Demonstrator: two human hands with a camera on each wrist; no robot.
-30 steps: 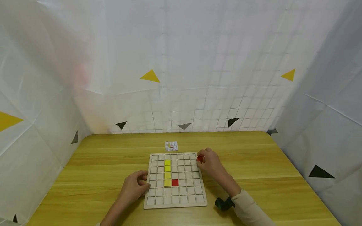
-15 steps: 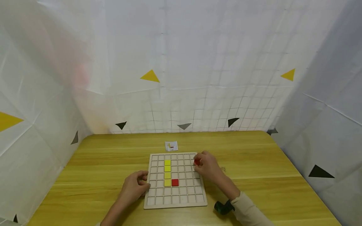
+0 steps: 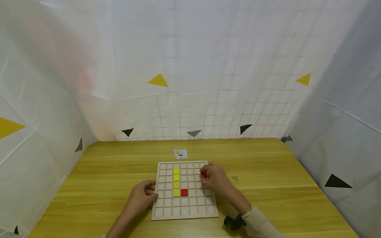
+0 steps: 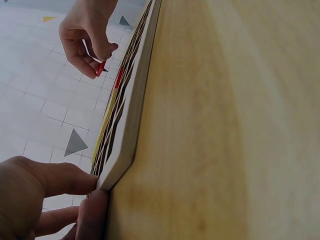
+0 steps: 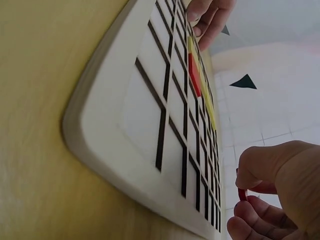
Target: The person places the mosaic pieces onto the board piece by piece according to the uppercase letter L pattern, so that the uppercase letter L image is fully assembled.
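A pale wooden grid board lies on the table. One column of its cells holds several yellow tiles, and a red tile sits right of the lowest one. My right hand pinches another red tile between thumb and fingers, over the board's upper right cells. In the right wrist view, this held tile appears edge-on, raised over the board. At the board's left edge, my left hand grips the rim between thumb and fingers.
Behind the board lies a small card printed with a coloured grid pattern. A dark curved object is beside the right sleeve. White sheeting with triangles surrounds the wooden table.
My right hand has moved left and toward me, bringing the red tile from beyond the board's right edge to over its right cells. The left hand has stayed put.
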